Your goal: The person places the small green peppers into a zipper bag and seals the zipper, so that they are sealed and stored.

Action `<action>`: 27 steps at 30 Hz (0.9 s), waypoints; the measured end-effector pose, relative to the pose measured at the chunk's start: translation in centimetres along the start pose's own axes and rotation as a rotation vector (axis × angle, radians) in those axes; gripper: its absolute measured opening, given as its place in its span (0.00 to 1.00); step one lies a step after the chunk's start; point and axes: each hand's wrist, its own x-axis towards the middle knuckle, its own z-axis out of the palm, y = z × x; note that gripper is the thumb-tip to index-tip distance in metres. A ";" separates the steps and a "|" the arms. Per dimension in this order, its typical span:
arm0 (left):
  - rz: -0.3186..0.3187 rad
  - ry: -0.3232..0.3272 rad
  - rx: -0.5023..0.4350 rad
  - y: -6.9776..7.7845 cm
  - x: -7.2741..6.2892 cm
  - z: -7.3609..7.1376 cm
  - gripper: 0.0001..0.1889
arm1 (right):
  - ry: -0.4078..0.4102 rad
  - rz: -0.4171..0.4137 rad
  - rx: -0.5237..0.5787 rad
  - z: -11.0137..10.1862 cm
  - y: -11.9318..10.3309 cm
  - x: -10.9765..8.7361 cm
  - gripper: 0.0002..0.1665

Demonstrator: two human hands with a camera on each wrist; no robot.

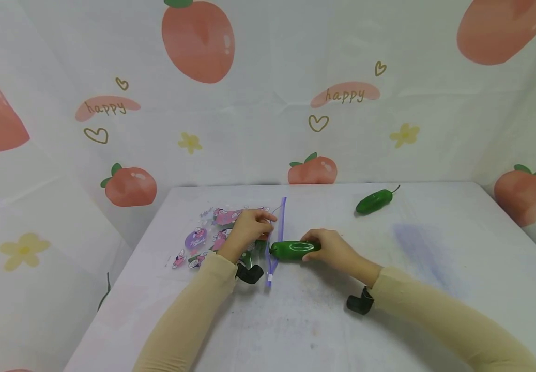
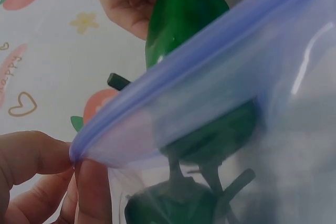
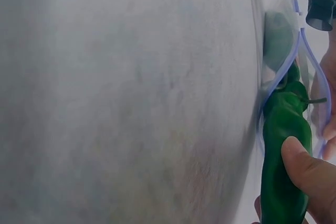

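A clear zip bag (image 1: 226, 238) with a purple zip edge and pink cartoon prints lies on the left of the table. My left hand (image 1: 251, 227) pinches the zip edge between thumb and fingers, and the mouth gapes in the right wrist view. Green peppers (image 2: 173, 203) with dark stems show through the plastic. In my right hand (image 1: 330, 250) is a green pepper (image 1: 293, 250), gripped by its blunt end between thumb (image 3: 299, 153) and fingers. Its stem end points left, right at the bag's mouth.
Another green pepper (image 1: 373, 201) lies at the back right of the white table (image 1: 333, 330). Behind the table hangs a white cloth (image 1: 258, 119) printed with peaches, flowers and hearts. Black wrist cameras (image 1: 360, 304) are strapped to both wrists.
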 end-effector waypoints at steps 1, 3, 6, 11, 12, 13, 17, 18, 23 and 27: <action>0.000 0.000 0.003 0.0 0.0 0.0 0.13 | 0.001 -0.007 0.000 0.1 0.0 0.0 0.21; 0.002 -0.002 0.004 0.0 0.0 0.0 0.13 | 0.002 -0.015 0.005 0.2 -0.1 0.0 0.22; 0.004 -0.001 0.005 0.1 0.0 0.0 0.13 | 0.002 -0.011 0.012 0.3 -0.3 0.0 0.22; 0.004 0.003 0.009 0.1 -0.1 0.1 0.13 | 0.009 0.012 0.021 0.5 -0.5 0.0 0.22; 0.003 0.004 0.010 0.1 -0.1 0.1 0.13 | 0.009 0.009 0.020 0.5 -0.5 0.1 0.22; 0.004 0.003 0.010 0.1 -0.1 0.1 0.13 | 0.009 0.011 0.024 0.5 -0.5 0.1 0.22; 0.006 0.002 0.008 0.0 -0.1 0.1 0.14 | 0.011 0.002 0.047 0.6 -0.6 0.1 0.22; 0.007 0.001 0.008 0.0 0.0 0.1 0.14 | 0.011 0.000 0.053 0.5 -0.6 0.1 0.22; 0.007 0.000 0.012 0.0 0.0 0.1 0.13 | 0.016 0.009 0.097 0.3 -0.7 0.0 0.21; 0.010 0.001 0.024 0.1 -0.1 0.0 0.13 | 0.028 -0.011 0.119 0.3 -0.5 0.1 0.20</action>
